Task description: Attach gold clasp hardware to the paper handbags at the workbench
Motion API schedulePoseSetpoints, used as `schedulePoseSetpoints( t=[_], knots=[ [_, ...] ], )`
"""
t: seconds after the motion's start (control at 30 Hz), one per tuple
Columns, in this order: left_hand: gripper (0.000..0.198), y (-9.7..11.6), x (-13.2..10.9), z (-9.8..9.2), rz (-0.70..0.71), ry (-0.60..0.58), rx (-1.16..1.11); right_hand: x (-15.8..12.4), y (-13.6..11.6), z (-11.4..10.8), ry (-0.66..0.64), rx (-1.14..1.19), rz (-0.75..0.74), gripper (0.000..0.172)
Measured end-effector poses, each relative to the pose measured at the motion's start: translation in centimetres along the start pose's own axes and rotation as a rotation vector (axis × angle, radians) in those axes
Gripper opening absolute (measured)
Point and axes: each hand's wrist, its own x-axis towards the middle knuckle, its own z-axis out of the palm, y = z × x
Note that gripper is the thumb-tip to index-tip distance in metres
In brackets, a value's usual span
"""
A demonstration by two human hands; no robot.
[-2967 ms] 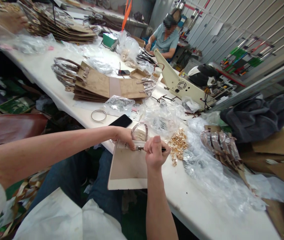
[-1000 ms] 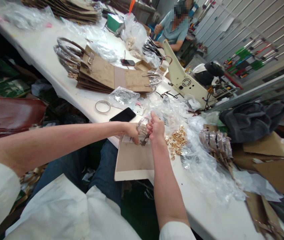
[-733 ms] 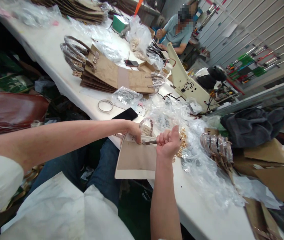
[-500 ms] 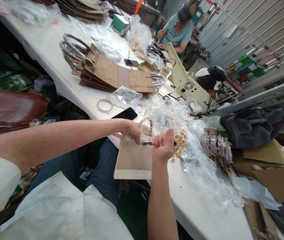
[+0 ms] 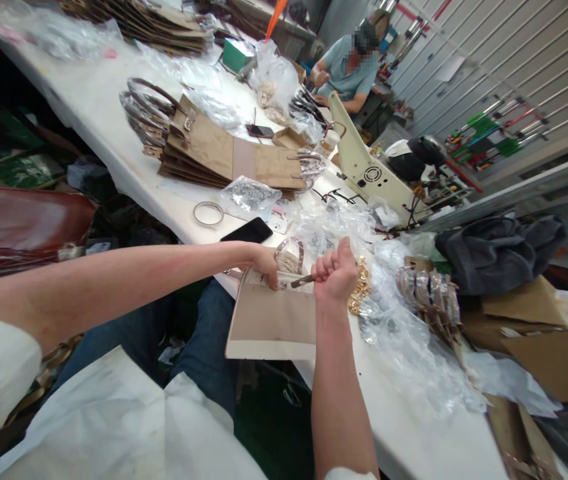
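Observation:
A beige bag panel [image 5: 271, 317] with a pale lower strip lies over the table's near edge. My left hand [image 5: 265, 265] grips its upper edge, thumb on the near face. Beside the thumb is a small metal fitting [image 5: 283, 285]. My right hand [image 5: 335, 270] is closed in a fist around a slim dark tool [image 5: 303, 282]; its kind is hidden by my fingers. The tool's tip points left, a little apart from the fitting. Behind the panel stands a brown looped handle [image 5: 300, 253]. Gold-coloured metal pieces [image 5: 361, 287] lie just beyond my right hand.
Stacked brown bag panels with wrapped handles [image 5: 209, 143], a black phone [image 5: 248, 230] and a tape roll [image 5: 209, 213] lie on the left. Clear plastic bags [image 5: 409, 333] spread to the right, near a cardboard box [image 5: 539, 327]. Another person [image 5: 349, 70] sits beyond a cream machine [image 5: 369, 170].
My right hand has drawn the tool slightly up and to the right, off the fitting, and its tip now shows free. My left hand keeps its grip on the panel.

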Motion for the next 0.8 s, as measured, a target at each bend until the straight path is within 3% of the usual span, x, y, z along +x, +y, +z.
schedulePoseSetpoints(
  t=[0.2, 0.33, 0.57, 0.8],
  knots=[
    [0.054, -0.7, 0.9, -0.2, -0.019, -0.031, -0.047, 1.9, 0.8, 1.0, -0.016, -0.041, 0.145, 0.077],
    [0.058, -0.9, 0.9, -0.2, 0.01, -0.086, -0.108, 1.9, 1.1, 1.2, -0.042, -0.074, 0.143, 0.076],
    [0.06, -1.3, 1.5, -0.4, -0.027, -0.065, -0.08, -0.6, 1.1, 0.9, -0.029, -0.052, 0.033, 0.078],
    [0.056, -0.9, 1.1, -0.2, -0.056, -0.034, -0.043, -3.8, 2.4, 1.1, 0.03, -0.048, -0.213, 0.072]
  ],
)
